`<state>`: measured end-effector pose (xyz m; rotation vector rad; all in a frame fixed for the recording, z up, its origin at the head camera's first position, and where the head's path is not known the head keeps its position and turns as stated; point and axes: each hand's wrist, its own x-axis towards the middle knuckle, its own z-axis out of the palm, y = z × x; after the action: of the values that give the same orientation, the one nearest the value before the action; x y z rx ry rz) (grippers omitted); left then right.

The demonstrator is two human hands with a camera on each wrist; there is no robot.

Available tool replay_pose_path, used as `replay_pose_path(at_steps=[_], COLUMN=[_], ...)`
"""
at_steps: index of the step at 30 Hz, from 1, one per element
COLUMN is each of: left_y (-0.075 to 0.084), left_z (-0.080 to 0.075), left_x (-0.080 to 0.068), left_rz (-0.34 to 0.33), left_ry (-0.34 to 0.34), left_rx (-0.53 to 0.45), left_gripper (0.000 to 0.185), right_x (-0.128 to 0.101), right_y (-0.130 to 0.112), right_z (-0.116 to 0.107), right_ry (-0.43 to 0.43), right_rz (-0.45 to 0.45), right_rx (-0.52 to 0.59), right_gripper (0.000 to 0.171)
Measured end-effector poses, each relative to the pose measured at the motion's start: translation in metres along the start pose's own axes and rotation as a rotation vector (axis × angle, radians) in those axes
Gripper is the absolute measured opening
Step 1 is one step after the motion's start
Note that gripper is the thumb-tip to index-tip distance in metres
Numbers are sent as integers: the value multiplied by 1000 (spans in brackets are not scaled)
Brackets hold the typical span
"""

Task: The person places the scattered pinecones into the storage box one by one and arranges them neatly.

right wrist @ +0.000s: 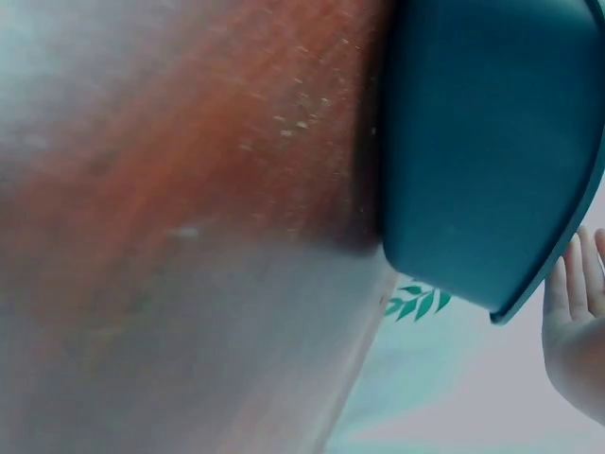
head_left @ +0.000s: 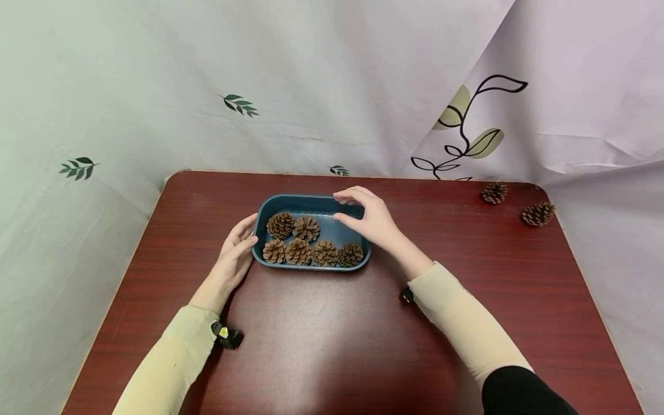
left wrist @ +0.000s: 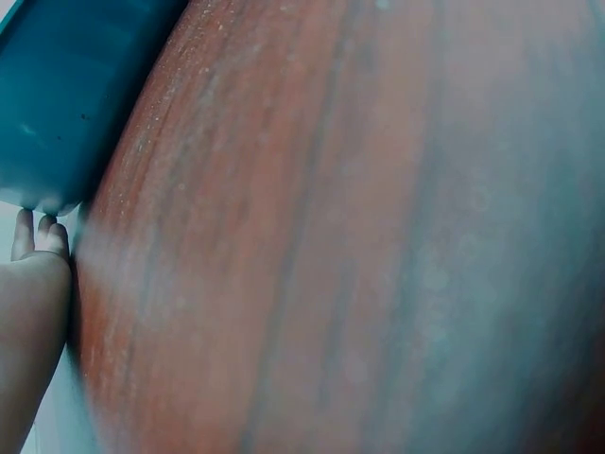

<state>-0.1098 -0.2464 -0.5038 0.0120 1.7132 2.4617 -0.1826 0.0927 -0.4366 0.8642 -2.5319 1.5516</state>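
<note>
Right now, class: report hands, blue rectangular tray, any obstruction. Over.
Left hand touching tray at its left end. Right hand empty above its right side. Six brown pinecones inside; no obstruction visible.

One tray point(head_left: 301, 203) sits on one worktop point(head_left: 290, 323). Pine cones point(head_left: 298, 252) number eight: six inside the tray, four in a row along its near wall and two behind that row, plus two well apart to the tray's right. Two hands point(head_left: 373, 219) are at the tray, one per end. Three small leaf sprigs point(head_left: 238, 105) and one larger vine point(head_left: 463, 129) mark the cloth point(head_left: 332, 69) beyond the tray.
</note>
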Motion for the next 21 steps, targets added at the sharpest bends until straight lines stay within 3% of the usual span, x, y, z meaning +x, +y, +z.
replay_pose_path(at_steps=[10, 21], left_y=[0, -1], left_z=[0, -1], left_x=[0, 0], left_rz=[6, 13], left_ry=[-4, -11], left_rx=[-9, -3], left_gripper=[52, 52], right_x=[-21, -37], right_y=[14, 29], right_z=[-15, -42], right_ry=[133, 195], right_rz=[77, 129], right_rx=[73, 61], right_gripper=[39, 37])
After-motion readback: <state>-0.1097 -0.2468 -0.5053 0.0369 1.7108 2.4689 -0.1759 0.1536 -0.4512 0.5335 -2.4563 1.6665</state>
